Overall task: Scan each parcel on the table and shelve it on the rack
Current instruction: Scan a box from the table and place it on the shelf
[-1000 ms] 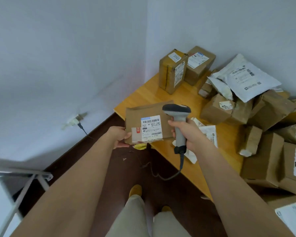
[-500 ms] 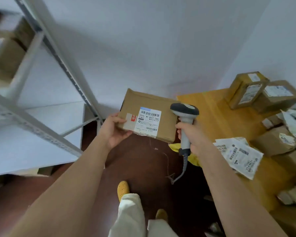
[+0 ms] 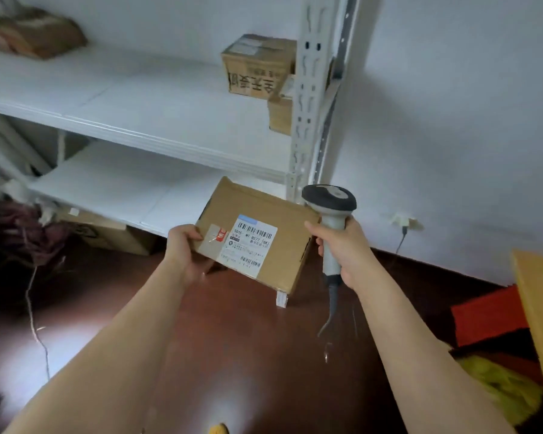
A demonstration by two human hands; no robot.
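Head view: parcel (image 3: 257,236) label up, long axis rackward.

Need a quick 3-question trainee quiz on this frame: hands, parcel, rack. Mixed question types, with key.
1. True or false: the left hand grips the flat parcel by its corner.
2. What does the right hand hold? A) tape roll B) scanner C) pen
3. Fill in: the printed box sits on the rack's ____ shelf, beside the upright.

Key
1. True; the label faces up.
2. B, fingers wrapped round its handle.
3. Upper; the lower shelf lies just beyond the held parcel.
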